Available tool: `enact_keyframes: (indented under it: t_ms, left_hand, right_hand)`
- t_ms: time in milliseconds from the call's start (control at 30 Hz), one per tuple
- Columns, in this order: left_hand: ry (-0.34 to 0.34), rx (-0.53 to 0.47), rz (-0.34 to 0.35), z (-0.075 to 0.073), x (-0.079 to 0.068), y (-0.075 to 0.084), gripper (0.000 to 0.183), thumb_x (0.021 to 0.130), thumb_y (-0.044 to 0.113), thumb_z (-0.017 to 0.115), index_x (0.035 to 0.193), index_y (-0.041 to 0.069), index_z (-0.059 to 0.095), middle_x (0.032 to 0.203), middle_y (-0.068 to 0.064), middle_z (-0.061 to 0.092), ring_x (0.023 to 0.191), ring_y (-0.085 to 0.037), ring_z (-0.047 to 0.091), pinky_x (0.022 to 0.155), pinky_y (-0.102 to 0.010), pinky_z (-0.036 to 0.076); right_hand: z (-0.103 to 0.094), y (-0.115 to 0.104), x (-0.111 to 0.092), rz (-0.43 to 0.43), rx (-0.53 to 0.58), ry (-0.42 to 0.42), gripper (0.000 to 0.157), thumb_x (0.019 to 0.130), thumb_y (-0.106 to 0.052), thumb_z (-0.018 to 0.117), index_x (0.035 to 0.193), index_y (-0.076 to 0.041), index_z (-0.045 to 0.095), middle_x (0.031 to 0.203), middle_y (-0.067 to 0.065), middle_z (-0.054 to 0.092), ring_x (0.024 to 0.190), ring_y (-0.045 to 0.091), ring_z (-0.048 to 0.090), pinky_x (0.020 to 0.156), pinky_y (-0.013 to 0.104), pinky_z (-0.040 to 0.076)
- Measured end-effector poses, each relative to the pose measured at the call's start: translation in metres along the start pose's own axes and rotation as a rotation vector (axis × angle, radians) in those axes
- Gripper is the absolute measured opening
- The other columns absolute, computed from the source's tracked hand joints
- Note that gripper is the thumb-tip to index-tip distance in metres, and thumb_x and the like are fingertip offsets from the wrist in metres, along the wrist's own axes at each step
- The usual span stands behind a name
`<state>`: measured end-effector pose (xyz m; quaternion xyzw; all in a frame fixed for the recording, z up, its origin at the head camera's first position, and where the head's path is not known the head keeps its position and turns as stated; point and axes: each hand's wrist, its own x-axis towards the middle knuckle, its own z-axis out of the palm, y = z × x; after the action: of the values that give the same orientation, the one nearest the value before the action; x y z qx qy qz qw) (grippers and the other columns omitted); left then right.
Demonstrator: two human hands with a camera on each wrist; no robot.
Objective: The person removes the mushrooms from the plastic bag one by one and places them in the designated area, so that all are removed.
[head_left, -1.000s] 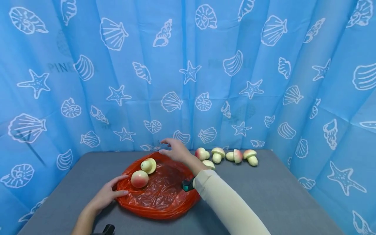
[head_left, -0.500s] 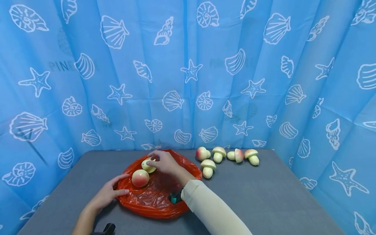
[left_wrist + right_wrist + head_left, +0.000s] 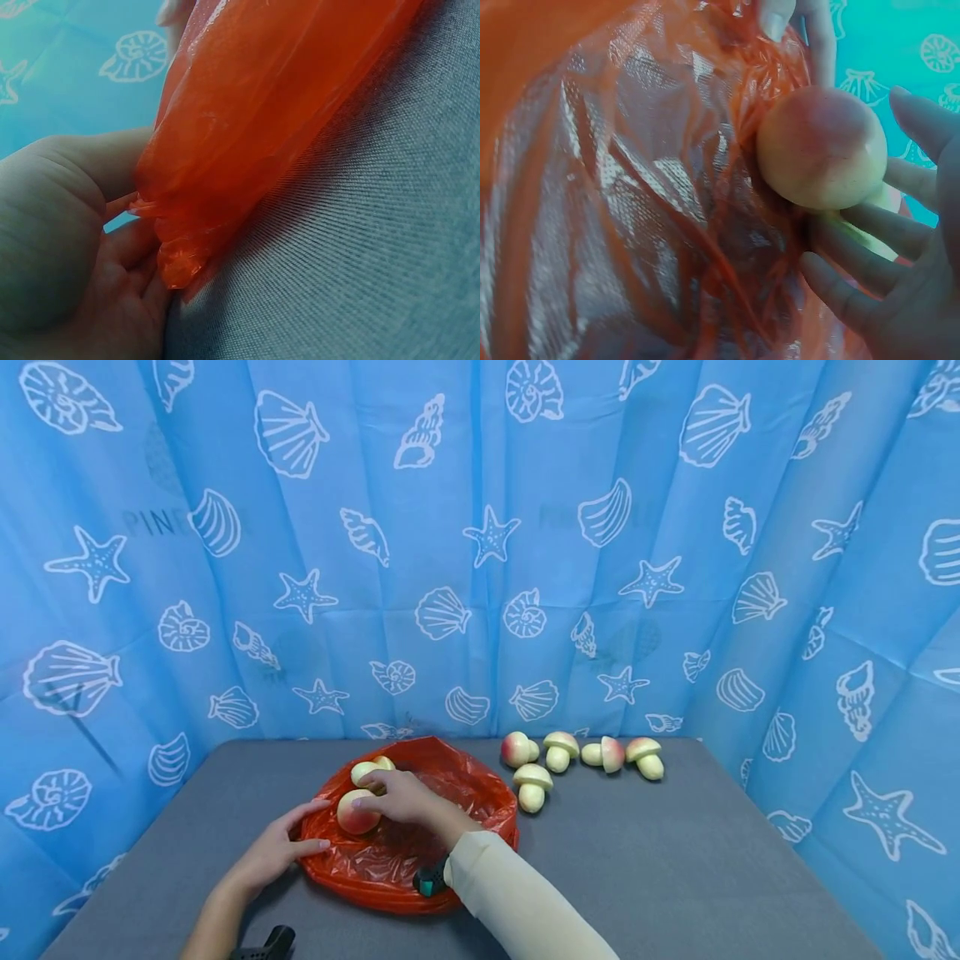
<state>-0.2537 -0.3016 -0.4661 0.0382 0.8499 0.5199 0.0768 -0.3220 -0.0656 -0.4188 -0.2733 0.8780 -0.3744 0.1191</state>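
A red plastic bag (image 3: 480,777) lies spread with its mouth up on the grey table. Inside, at its left, are two toy mushrooms: a near one (image 3: 351,817) with a pink-red cap, and a pale one (image 3: 364,772) behind it, partly hidden by fingers. My left hand (image 3: 264,858) holds the bag's left rim, thumb inside; the left wrist view shows the red film (image 3: 255,112) between thumb and fingers. My right hand (image 3: 405,800) reaches over the bag to the mushrooms. In the right wrist view its fingers spread beside the round cap (image 3: 821,150), thumb apart from it.
Several more toy mushrooms stand or lie right of the bag, including an upright one (image 3: 532,788) nearest it and one (image 3: 645,757) farthest right. A blue shell-patterned curtain (image 3: 480,610) hangs behind the grey table (image 3: 637,860).
My right hand has come left and nearer, from above the bag's back edge to the mushrooms inside. The pale mushroom has tipped from stem-up onto its side. My left hand stays on the rim.
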Motion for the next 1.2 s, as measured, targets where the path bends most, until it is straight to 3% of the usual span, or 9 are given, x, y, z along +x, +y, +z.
enact_keyframes:
  t_ms: [367, 600, 733, 867, 1200]
  left_hand:
    - [0.011, 0.010, -0.001, 0.003, -0.001, -0.004, 0.069, 0.088, 0.030, 0.072, 0.146, 0.008, 0.041, 0.151, -0.028, 0.028, 0.136, -0.049, 0.026, 0.101, -0.065, 0.032]
    - [0.022, 0.017, 0.005, 0.003, -0.002, -0.004, 0.069, 0.088, 0.030, 0.072, 0.146, 0.009, 0.041, 0.151, -0.028, 0.029, 0.136, -0.048, 0.026, 0.102, -0.064, 0.031]
    - [0.018, 0.017, -0.006, 0.003, 0.000, -0.004, 0.069, 0.087, 0.033, 0.072, 0.146, 0.010, 0.042, 0.151, -0.028, 0.029, 0.136, -0.049, 0.026, 0.102, -0.064, 0.032]
    - [0.017, 0.010, -0.016, 0.003, 0.000, -0.002, 0.069, 0.087, 0.034, 0.072, 0.146, 0.011, 0.042, 0.152, -0.027, 0.028, 0.136, -0.049, 0.026, 0.101, -0.064, 0.032]
    - [0.017, 0.021, 0.008, 0.002, 0.003, -0.003, 0.070, 0.087, 0.032, 0.073, 0.146, 0.010, 0.042, 0.153, -0.027, 0.026, 0.138, -0.049, 0.021, 0.104, -0.065, 0.028]
  right_hand:
    - [0.013, 0.005, -0.003, 0.009, 0.043, -0.049, 0.069, 0.081, -0.037, 0.079, 0.141, -0.025, 0.049, 0.120, -0.009, 0.058, 0.100, 0.009, 0.053, 0.094, 0.036, 0.047]
    - [0.020, 0.005, 0.000, -0.025, -0.037, -0.053, 0.073, 0.079, -0.037, 0.081, 0.142, -0.025, 0.047, 0.122, -0.012, 0.057, 0.103, 0.007, 0.053, 0.096, 0.034, 0.045]
    - [0.022, 0.006, -0.002, 0.007, -0.051, -0.043, 0.073, 0.076, -0.038, 0.082, 0.140, -0.028, 0.049, 0.117, -0.014, 0.058, 0.098, 0.007, 0.053, 0.092, 0.035, 0.047]
    - [0.019, 0.007, -0.005, 0.033, -0.026, -0.047, 0.076, 0.076, -0.037, 0.083, 0.142, -0.032, 0.046, 0.118, -0.012, 0.057, 0.097, 0.009, 0.053, 0.089, 0.036, 0.049]
    - [-0.001, 0.008, -0.019, 0.003, 0.001, -0.102, 0.076, 0.076, -0.035, 0.082, 0.143, -0.033, 0.045, 0.118, -0.010, 0.056, 0.096, 0.010, 0.053, 0.085, 0.035, 0.050]
